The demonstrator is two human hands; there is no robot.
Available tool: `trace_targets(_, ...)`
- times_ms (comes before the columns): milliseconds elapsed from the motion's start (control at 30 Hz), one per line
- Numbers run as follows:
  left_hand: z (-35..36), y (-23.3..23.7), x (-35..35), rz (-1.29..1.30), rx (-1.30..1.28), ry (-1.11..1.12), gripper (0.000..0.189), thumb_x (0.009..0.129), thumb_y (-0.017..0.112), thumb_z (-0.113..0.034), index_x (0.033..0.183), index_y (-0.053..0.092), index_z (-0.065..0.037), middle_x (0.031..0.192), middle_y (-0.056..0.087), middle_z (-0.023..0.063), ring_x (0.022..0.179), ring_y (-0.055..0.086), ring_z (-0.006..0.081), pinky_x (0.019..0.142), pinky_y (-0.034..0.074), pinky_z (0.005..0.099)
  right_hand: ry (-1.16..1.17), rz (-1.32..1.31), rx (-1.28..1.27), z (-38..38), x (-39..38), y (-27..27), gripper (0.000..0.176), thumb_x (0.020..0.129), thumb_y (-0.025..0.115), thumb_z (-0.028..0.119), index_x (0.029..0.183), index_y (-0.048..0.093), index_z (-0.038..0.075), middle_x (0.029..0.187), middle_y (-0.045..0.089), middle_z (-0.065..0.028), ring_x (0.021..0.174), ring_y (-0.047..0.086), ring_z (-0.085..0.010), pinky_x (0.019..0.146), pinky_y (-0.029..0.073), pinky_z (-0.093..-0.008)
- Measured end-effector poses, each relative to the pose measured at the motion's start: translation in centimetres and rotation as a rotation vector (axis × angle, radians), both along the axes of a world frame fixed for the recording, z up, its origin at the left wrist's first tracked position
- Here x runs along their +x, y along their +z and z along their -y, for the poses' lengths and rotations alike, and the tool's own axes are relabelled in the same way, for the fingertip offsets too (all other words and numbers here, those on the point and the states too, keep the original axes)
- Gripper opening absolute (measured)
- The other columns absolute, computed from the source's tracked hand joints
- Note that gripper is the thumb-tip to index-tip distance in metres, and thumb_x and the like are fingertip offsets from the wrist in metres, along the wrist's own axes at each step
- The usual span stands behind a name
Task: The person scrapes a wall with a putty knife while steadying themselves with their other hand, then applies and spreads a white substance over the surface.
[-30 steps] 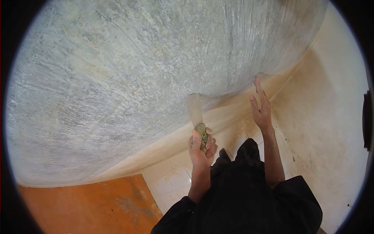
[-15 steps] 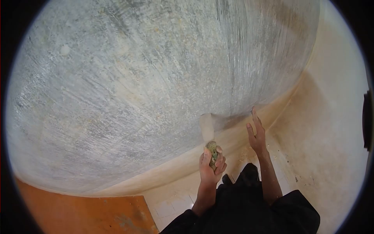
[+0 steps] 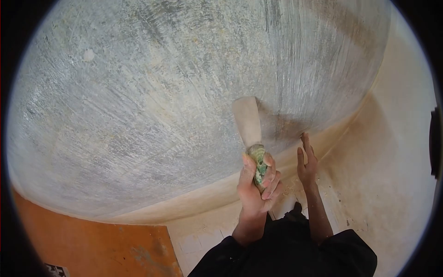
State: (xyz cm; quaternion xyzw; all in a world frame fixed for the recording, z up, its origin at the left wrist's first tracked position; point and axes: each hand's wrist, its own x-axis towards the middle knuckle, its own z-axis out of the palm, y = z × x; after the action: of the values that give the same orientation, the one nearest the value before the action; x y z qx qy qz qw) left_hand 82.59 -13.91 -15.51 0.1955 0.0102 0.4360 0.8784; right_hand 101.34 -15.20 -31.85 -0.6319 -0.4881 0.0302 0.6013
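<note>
gripping scraper by handle: left hand; right hand loosely spread near grey wall, contact unclear.

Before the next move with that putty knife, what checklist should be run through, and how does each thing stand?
1. Grip on the putty knife: ok, left hand closed around the handle.
2. Blade direction: ok, broad end towards the grey wall.
3. Blade edge touching the wall: cannot tell.
4. Right hand clear of the blade: ok, off to its right.
5. Footing: cannot tell, mostly hidden by black clothing.
</note>
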Motion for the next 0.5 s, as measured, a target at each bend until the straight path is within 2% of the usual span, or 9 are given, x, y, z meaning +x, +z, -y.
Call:
trace_targets(133,1.2,0.3,0.7,-0.096,-0.047,0.128,0.053,0.106,0.030,-0.054,0.102,0.055,-0.007,0.064,0.042,-0.0021,0.038,0.028,0.0067,0.037,0.023,0.0220,0.032,0.004,-0.055,0.7,0.7,1.1,0.051,0.102,0.050,0.011,0.150,0.038,0.002,0.148,0.050,-0.0176,0.137,0.047,-0.0303,0.112,0.036,-0.0381)
trace_targets(333,1.4,1.1,1.1,0.005,-0.069,0.084,0.053,0.105,0.031,-0.055,0.102,0.054,-0.007,0.064,0.043,-0.0024,0.039,0.030,0.0067,0.037,0.024,0.0216,0.091,0.006,-0.088,1.4,1.3,1.6,0.051,0.101,0.051,0.009,0.151,0.038,0.003,0.149,0.048,-0.0176,0.139,0.044,-0.0304,0.113,0.035,-0.0397)
trace_targets(433,1.6,-0.3,0.8,-0.005,-0.085,0.094,0.053,0.105,0.031,-0.056,0.103,0.054,-0.007,0.064,0.043,-0.0023,0.039,0.031,0.0066,0.037,0.025,0.0216,0.109,0.007,-0.068,1.0,1.1,1.0,0.051,0.102,0.050,0.009,0.151,0.038,0.002,0.150,0.046,-0.0187,0.139,0.044,-0.0312,0.113,0.035,-0.0401)
trace_targets(500,1.9,-1.8,-0.1,0.078,-0.166,0.044,0.054,0.105,0.031,-0.056,0.102,0.053,-0.006,0.065,0.043,-0.0012,0.038,0.033,0.0065,0.036,0.026,0.0218,0.115,-0.008,-0.028,0.6,1.9,0.7,0.051,0.102,0.050,0.010,0.151,0.038,0.002,0.150,0.046,-0.0193,0.139,0.044,-0.0316,0.113,0.035,-0.0402)
